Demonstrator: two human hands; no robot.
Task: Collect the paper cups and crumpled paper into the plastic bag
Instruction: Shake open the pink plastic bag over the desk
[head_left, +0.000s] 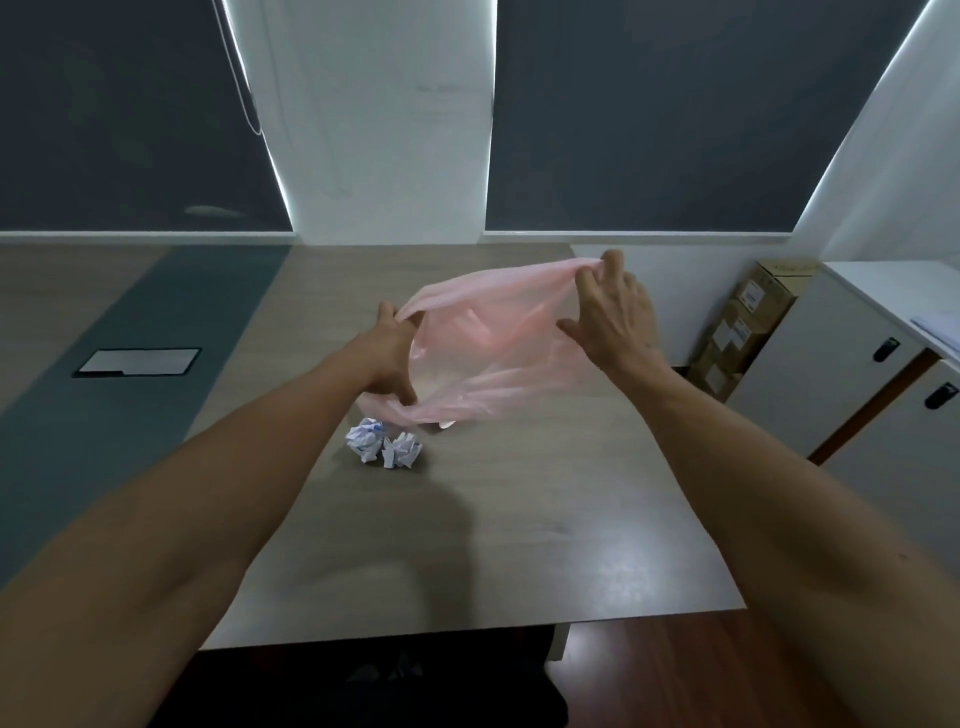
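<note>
Table (519, 519), hands (498, 332) gripping bag (483, 358)

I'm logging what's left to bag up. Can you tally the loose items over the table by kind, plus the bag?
Crumpled paper balls: 2, on the table
Pink plastic bag: 1, held open by the left hand and right hand
Paper cups: 0 clearly seen; a white bit under the bag can't be identified
Total: 3

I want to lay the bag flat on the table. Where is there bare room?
The table is bare between the crumpled paper and its near edge, and right of the paper. It is crowded under the plastic bag, where paper and something white lie.
</note>
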